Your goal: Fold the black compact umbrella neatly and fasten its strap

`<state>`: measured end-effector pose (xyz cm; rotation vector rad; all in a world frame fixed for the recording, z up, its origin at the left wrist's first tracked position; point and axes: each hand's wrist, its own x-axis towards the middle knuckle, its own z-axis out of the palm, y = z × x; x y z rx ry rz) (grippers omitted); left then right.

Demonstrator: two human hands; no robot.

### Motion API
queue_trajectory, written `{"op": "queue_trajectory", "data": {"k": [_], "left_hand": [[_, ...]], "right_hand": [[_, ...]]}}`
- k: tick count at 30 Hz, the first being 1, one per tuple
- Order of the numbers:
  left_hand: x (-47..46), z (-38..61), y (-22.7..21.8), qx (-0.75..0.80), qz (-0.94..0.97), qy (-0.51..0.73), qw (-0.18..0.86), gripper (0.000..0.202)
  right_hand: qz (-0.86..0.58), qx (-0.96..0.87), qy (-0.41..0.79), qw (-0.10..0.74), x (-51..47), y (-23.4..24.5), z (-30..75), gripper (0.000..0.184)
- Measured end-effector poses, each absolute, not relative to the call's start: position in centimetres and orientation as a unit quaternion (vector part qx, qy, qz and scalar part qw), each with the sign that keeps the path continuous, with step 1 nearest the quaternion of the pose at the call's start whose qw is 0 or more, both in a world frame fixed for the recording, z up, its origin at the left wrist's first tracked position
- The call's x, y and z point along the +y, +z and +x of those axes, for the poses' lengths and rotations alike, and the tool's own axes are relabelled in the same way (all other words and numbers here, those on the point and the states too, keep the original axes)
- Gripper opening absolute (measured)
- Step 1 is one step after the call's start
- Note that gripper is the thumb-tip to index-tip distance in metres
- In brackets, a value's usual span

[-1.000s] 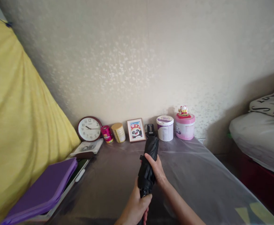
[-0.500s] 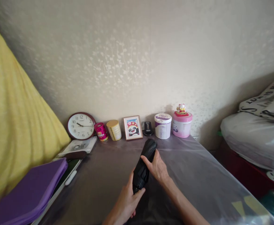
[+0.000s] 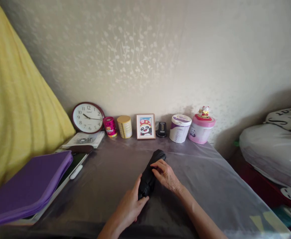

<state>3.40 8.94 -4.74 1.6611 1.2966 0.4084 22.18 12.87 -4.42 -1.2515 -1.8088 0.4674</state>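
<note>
A black folding umbrella (image 3: 147, 181), furled into a short bundle, slants over the middle of the table with its far end pointing up and right. My left hand (image 3: 132, 202) is wrapped round its near end, thumb on the right side and fingers on the left. Partway up the bundle, my right hand (image 3: 165, 174) pinches at the black fabric with thumb and forefinger. Whether a strap or only a fold is between those fingertips is too small to tell.
Along the wall stand a clock (image 3: 88, 117), a pink can (image 3: 110, 127), a yellow-lidded tin (image 3: 124, 127), a panda picture frame (image 3: 145, 126), a small black device (image 3: 161, 129) and two tubs (image 3: 180, 128). A purple folder (image 3: 31, 186) lies left, by a yellow curtain (image 3: 18, 93).
My right hand has gone from lying along the umbrella with the thumb across it to a pinch on its fabric. The left hand keeps its hold. The view has shifted slightly.
</note>
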Motion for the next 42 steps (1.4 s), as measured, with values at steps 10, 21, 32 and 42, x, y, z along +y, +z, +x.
{"op": "queue_trajectory", "data": {"k": [10,21,32,42], "left_hand": [[9.7,2.8,-5.5,0.547,0.763,0.115,0.325,0.070],[9.2,3.1,-5.3,0.562,0.790,0.046,0.239,0.067],[8.6,3.5,-5.2,0.574,0.795,0.027,0.196,0.067],[8.9,3.3,-5.1,0.571,0.795,0.032,0.204,0.067]], "right_hand": [[-0.442,-0.693,0.381,0.422,12.7,-3.2,24.0,0.017],[-0.429,-0.752,0.327,0.378,12.0,-1.8,23.6,0.017],[-0.500,-0.658,0.355,0.437,13.1,-4.8,22.3,0.011],[-0.500,-0.726,0.221,0.417,12.9,-3.9,22.2,0.014]]}}
